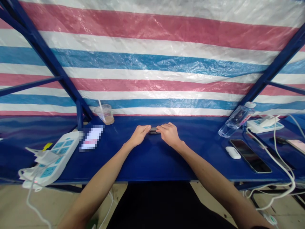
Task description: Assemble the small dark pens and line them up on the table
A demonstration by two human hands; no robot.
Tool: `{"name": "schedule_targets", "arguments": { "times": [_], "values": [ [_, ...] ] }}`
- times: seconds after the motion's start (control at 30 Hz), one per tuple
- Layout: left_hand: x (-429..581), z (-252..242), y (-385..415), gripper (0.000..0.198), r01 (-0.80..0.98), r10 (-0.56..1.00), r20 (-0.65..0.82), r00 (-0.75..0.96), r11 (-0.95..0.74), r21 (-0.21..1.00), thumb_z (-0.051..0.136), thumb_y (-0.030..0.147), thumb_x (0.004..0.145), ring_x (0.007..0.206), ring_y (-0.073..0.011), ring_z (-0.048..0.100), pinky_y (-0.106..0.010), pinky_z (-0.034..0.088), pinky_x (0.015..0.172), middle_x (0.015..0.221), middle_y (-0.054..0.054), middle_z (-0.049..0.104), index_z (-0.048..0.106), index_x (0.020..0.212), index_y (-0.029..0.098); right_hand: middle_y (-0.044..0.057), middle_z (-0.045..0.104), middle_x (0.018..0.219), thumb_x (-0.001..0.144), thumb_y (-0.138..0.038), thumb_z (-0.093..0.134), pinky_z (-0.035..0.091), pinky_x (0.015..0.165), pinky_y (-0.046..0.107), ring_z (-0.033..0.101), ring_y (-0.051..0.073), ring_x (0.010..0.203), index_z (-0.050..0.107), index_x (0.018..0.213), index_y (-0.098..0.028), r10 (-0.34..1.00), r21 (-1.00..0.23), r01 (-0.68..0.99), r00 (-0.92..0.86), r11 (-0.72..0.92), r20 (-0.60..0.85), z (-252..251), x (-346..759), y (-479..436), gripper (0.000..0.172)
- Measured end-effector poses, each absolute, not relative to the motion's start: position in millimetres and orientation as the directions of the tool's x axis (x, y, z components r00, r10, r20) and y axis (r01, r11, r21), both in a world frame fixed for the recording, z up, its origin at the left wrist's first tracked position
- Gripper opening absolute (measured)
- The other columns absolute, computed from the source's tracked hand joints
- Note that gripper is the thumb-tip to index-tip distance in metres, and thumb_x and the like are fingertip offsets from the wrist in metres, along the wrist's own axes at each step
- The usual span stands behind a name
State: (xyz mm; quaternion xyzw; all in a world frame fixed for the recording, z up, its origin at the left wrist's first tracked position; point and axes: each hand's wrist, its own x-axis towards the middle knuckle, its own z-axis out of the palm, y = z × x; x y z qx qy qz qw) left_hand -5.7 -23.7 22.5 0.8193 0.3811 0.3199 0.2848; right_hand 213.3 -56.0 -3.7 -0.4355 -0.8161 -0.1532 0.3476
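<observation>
Both of my hands meet over the middle of the blue table [152,165], around a small dark object [153,130]. My left hand [140,135] has its fingers closed on the object's left end. At the other end, my right hand [169,134] pinches it with thumb and fingers. The object is short, black and partly covered by my fingers, so its kind does not show. It lies level, on or just above the tabletop; I cannot tell which.
On the left are a white power strip [62,159] with plugs, a blurred-out phone [92,138] and a plastic cup [106,114] with a straw. On the right are a water bottle [234,122], an earbud case [233,152], a dark phone [250,156] and white cables [289,178].
</observation>
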Motion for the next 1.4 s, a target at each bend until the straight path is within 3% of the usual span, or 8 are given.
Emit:
{"name": "schedule_targets", "arguments": {
  "times": [0.3, 0.5, 0.63, 0.73, 0.83, 1.07, 1.27, 1.4],
  "values": [
    [-4.8, 20.8, -24.8, 0.056, 0.423, 0.821, 0.276, 0.499, -0.509, 0.749, 0.040, 0.059, 0.104, 0.064, -0.0132, 0.036, -0.028, 0.029, 0.064, 0.064, 0.002, 0.040, 0.041, 0.066, 0.018, 0.003, 0.072, 0.072, 0.109, -0.024, 0.053, 0.031, 0.079, 0.035, 0.059, 0.015, 0.068, 0.077, 0.089, -0.019, 0.550, -0.010, 0.804, -0.398, 0.595, 0.735, -3.9, 215.0, -55.1, 0.032],
    [1.1, 11.5, -24.3, 0.061, 0.383, 0.886, 0.195, 0.421, -0.368, 0.847, 0.041, 0.065, 0.102, 0.058, -0.0125, 0.036, -0.028, 0.028, 0.059, 0.059, 0.003, 0.041, 0.040, 0.063, 0.019, 0.003, 0.073, 0.075, 0.110, -0.023, 0.052, 0.031, 0.083, 0.036, 0.059, 0.016, 0.071, 0.076, 0.093, -0.018, 0.536, 0.012, 0.801, -0.413, 0.599, 0.736, 1.6, 217.2, -53.9, 0.029],
    [2.5, 15.2, -28.2, 0.060, 0.471, 0.862, 0.272, 0.427, -0.469, 0.748, 0.038, 0.060, 0.105, 0.060, -0.0141, 0.044, -0.029, 0.032, 0.062, 0.059, 0.001, 0.048, 0.047, 0.062, 0.018, 0.005, 0.074, 0.080, 0.110, -0.023, 0.051, 0.033, 0.084, 0.036, 0.060, 0.017, 0.076, 0.075, 0.096, -0.018, 0.566, -0.010, 0.781, -0.443, 0.624, 0.695, 1.8, 220.7, -52.8, 0.029],
    [-0.5, 19.4, -29.2, 0.043, 0.526, 0.819, 0.323, 0.475, -0.558, 0.641, 0.044, 0.054, 0.106, 0.066, -0.0159, 0.054, -0.028, 0.038, 0.068, 0.069, 0.002, 0.060, 0.065, 0.090, 0.019, 0.007, 0.074, 0.085, 0.110, -0.024, 0.048, 0.034, 0.083, 0.037, 0.061, 0.020, 0.079, 0.075, 0.100, -0.019, 0.613, -0.055, 0.788, -0.431, 0.613, 0.662, 1.4, 223.4, -53.2, 0.029],
    [-4.2, 18.6, -26.2, 0.030, 0.508, 0.786, 0.361, 0.502, -0.605, 0.613, 0.055, 0.049, 0.103, 0.067, -0.0159, 0.057, -0.027, 0.042, 0.070, 0.075, 0.004, 0.063, 0.062, 0.115, 0.022, 0.009, 0.074, 0.089, 0.111, -0.026, 0.046, 0.036, 0.082, 0.037, 0.062, 0.022, 0.083, 0.074, 0.104, -0.019, 0.650, -0.106, 0.797, -0.400, 0.595, 0.646, 0.8, 226.3, -53.2, 0.030],
    [-9.1, 14.8, -19.8, 0.021, 0.473, 0.738, 0.399, 0.544, -0.662, 0.582, 0.054, 0.038, 0.104, 0.078, -0.0166, 0.063, -0.028, 0.046, 0.077, 0.091, -0.001, 0.071, 0.065, 0.106, 0.020, 0.009, 0.075, 0.094, 0.111, -0.027, 0.048, 0.040, 0.084, 0.036, 0.064, 0.022, 0.087, 0.074, 0.107, -0.019, 0.661, -0.149, 0.762, -0.426, 0.630, 0.618, -3.6, 229.2, -51.3, 0.027],
    [-10.0, 23.1, -23.2, 0.046, 0.486, 0.723, 0.362, 0.588, -0.674, 0.557, 0.045, 0.046, 0.108, 0.072, -0.0159, 0.059, -0.028, 0.041, 0.073, 0.075, 0.000, 0.064, 0.060, 0.075, 0.018, 0.008, 0.075, 0.094, 0.108, -0.027, 0.054, 0.041, 0.084, 0.036, 0.064, 0.022, 0.087, 0.074, 0.107, -0.018, 0.652, -0.175, 0.733, -0.436, 0.657, 0.620, -7.1, 227.5, -50.8, 0.022],
    [-8.8, 22.3, -25.8, 0.034, 0.494, 0.739, 0.338, 0.583, -0.652, 0.575, 0.051, 0.050, 0.105, 0.073, -0.0165, 0.060, -0.028, 0.042, 0.072, 0.082, 0.000, 0.067, 0.065, 0.098, 0.019, 0.008, 0.076, 0.097, 0.109, -0.027, 0.053, 0.042, 0.084, 0.036, 0.064, 0.022, 0.089, 0.074, 0.108, -0.019, 0.664, -0.213, 0.725, -0.418, 0.655, 0.620, -6.8, 228.6, -50.5, 0.023]
  ]
}}
